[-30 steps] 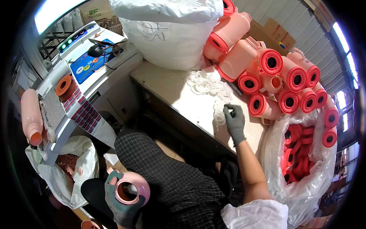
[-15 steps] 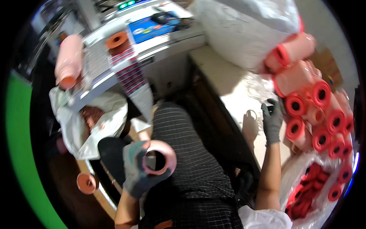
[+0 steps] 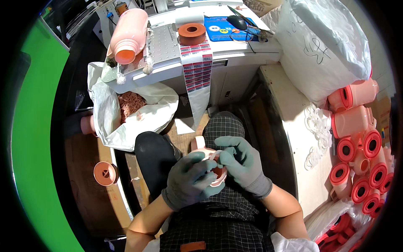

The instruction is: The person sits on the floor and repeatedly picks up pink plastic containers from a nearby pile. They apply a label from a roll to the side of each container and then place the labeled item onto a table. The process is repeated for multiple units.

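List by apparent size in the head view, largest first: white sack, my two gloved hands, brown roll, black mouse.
1. White sack
2. Left hand and right hand: too alike to rank against each other
3. Brown roll
4. Black mouse

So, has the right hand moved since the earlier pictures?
Yes, to the person's left: the right hand was over the white table near the white rings; now it is off that table, at the pink bottle.
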`<move>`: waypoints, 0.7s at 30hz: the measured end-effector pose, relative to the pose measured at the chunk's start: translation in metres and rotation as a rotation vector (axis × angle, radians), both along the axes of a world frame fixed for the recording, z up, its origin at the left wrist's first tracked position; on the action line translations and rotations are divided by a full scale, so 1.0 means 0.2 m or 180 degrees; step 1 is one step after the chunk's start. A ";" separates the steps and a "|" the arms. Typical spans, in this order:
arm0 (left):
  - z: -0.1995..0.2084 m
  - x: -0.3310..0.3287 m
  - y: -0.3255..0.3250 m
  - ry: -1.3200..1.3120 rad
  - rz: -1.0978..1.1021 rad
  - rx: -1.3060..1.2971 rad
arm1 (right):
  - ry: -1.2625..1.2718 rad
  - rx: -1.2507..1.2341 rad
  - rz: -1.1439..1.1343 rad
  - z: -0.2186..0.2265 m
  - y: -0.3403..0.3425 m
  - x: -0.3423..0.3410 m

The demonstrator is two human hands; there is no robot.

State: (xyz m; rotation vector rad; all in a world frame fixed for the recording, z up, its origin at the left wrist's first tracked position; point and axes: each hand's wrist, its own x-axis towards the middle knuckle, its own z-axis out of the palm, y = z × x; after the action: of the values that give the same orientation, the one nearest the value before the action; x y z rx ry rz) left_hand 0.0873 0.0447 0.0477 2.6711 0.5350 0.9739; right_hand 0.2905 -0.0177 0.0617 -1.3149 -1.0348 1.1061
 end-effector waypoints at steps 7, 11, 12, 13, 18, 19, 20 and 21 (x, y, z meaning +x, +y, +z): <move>-0.01 -0.03 0.05 -0.0048 -0.0140 -0.0297 | -0.3047 0.1808 0.0631 0.09 -0.03 0.01; 0.01 -0.06 0.08 0.0060 -0.0202 -0.0270 | -0.3879 0.2245 0.1019 0.04 0.02 0.06; 0.01 -0.06 0.08 0.0048 -0.0154 -0.0308 | -0.3856 0.2246 0.1057 0.07 0.03 0.06; 0.00 -0.06 0.08 0.0036 -0.0104 -0.0345 | -0.3834 0.2248 0.1096 0.09 0.04 0.06; 0.04 -0.08 0.10 0.0437 -0.0072 -0.0040 | -0.3400 0.1492 0.1462 0.10 -0.01 0.01; 0.05 -0.08 0.09 0.0560 -0.0081 0.0158 | -0.3278 0.1491 0.1397 0.06 -0.01 0.01; 0.07 -0.08 0.08 0.0682 -0.0093 0.0357 | -0.3154 0.1489 0.1331 0.03 -0.01 0.00; 0.12 -0.08 0.09 0.0683 -0.0006 0.0278 | -0.3153 0.1519 0.1270 0.01 -0.01 -0.02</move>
State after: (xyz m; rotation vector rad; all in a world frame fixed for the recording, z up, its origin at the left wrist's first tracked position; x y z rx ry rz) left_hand 0.0711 0.0618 0.0719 2.8728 0.5441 0.7298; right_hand 0.2875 -0.0187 0.0640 -1.2727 -2.2040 0.3551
